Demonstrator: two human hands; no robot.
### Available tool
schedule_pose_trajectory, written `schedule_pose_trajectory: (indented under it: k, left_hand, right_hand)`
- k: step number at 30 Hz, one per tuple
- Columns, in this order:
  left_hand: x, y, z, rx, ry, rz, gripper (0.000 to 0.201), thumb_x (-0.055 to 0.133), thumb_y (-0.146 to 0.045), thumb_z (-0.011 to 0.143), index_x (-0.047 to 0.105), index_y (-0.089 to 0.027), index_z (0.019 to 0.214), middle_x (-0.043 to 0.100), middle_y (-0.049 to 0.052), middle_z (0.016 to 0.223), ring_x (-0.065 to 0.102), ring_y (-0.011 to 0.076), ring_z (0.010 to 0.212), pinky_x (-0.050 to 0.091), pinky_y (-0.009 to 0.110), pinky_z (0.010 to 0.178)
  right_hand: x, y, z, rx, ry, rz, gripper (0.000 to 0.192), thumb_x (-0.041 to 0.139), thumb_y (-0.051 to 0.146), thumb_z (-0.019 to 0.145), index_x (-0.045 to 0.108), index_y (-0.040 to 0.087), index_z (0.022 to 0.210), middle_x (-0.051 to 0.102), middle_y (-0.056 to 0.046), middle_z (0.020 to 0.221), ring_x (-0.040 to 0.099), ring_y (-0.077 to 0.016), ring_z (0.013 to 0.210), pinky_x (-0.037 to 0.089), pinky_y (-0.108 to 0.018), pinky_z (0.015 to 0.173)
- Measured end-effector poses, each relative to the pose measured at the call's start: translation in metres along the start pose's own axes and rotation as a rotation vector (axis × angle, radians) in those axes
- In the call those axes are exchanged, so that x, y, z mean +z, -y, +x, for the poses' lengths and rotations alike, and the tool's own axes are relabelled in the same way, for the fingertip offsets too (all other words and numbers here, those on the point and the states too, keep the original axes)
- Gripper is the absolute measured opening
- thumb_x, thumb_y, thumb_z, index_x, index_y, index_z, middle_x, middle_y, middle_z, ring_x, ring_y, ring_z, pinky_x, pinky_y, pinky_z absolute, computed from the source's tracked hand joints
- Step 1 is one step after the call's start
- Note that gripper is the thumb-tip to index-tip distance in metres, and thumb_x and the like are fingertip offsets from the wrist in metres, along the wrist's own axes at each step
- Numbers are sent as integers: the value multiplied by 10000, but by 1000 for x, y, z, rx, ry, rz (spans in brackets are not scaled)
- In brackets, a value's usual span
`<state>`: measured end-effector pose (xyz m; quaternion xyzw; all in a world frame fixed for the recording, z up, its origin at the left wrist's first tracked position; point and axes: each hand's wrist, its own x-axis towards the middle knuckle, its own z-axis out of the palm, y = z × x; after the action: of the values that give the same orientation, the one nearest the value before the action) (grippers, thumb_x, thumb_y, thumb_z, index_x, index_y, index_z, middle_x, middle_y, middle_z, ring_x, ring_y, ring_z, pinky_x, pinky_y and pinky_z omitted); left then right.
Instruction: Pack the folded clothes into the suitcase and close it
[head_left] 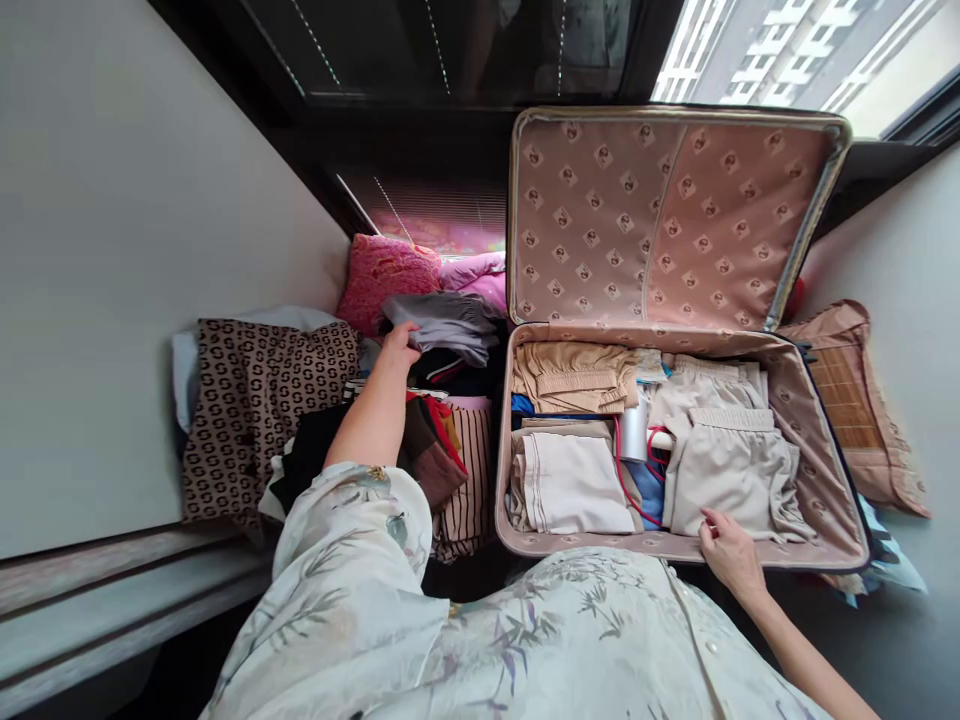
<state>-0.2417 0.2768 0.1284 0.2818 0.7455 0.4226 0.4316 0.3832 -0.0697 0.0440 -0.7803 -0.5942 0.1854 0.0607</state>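
My left hand (400, 343) reaches over the clothes on the left, its fingers closed on the edge of a grey folded garment (454, 325). Dark clothing lies just beneath that garment. On the right, my right hand (729, 552) rests at the front rim of an open suitcase (585, 545), fingers loosely bent and holding nothing I can see. Its fingertips touch or nearly touch light beige elastic-waist trousers (727, 470). Tan trousers (574, 375), a folded white cloth (577, 485) and a silver cylinder (634, 432) with a red cord also lie inside the suitcase.
The suitcase lid (667, 220) stands upright against the window. Left of it are a pink-red cushion (386, 275), a brown patterned cloth (262, 410) and striped fabric (463, 490). A pinkish-brown woven mat (847, 400) lies beyond the suitcase's right side. Walls flank both sides.
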Motion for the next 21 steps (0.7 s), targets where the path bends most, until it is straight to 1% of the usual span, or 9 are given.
schedule_pose_trajectory:
  k: [3,5,8,10,13,14,16,18,21]
  left_hand:
    - [8,-37,-2,-5,-20,-225,96,534,-119,975,628,-138,975,703,26,850,683,183,998,580,356,872]
    - [11,-67,-15,57,17,-402,144,497,-115,995,630,-150,951,704,10,869,682,189,1045,585,357,910]
    - [15,-103,-66,204,121,-564,141,513,-141,1007,642,-163,954,713,-19,948,668,149,1064,571,337,993]
    - [22,-114,-122,361,194,-599,83,571,-191,1000,652,-185,1013,713,-31,1043,666,150,1111,573,338,1004]
    - [49,-103,-223,448,322,-577,253,685,-363,951,644,-203,1143,706,-4,1143,670,240,1191,615,407,944]
    - [62,-94,-256,417,367,-538,333,712,-417,929,638,-216,1183,709,4,1158,669,270,1207,623,426,927]
    - [90,-73,-311,347,490,-465,416,711,-494,917,632,-243,1239,718,28,1169,668,301,1215,614,454,942]
    - [115,-52,-346,314,608,-422,462,679,-539,932,615,-260,1295,718,51,1192,654,309,1240,585,467,997]
    - [138,-28,-357,353,797,-341,519,652,-605,935,604,-249,1310,714,68,1192,633,308,1260,537,465,1054]
  right_hand:
    - [-1,0,6,21,34,33,460,419,425,833,708,172,1087,723,-140,1026,690,-269,748,561,-460,802]
    - [-9,14,16,-4,29,104,484,448,460,829,687,170,1134,707,-133,989,670,-253,696,573,-454,755]
    - [-37,68,32,-167,-37,214,603,515,544,868,593,165,1331,680,-156,1055,674,-277,823,589,-422,703]
    - [-67,124,37,-363,-107,247,777,591,587,884,423,172,1519,626,-197,1261,653,-321,1052,597,-459,832]
    - [-119,215,35,-602,-196,250,1139,707,612,835,59,177,1665,371,-255,1582,441,-435,1408,502,-591,1045]
    - [-134,241,33,-644,-223,234,1205,733,610,816,3,174,1670,305,-258,1625,355,-469,1467,460,-626,1077]
    - [-159,278,32,-713,-262,198,1164,739,579,820,53,190,1675,269,-235,1655,248,-500,1517,401,-658,1108]
    - [-173,292,40,-775,-187,160,965,687,461,879,187,206,1664,354,-201,1630,319,-459,1497,395,-612,1121]
    - [-179,273,59,-803,3,198,691,607,286,895,444,184,1559,616,-152,1409,582,-330,1265,474,-463,1041]
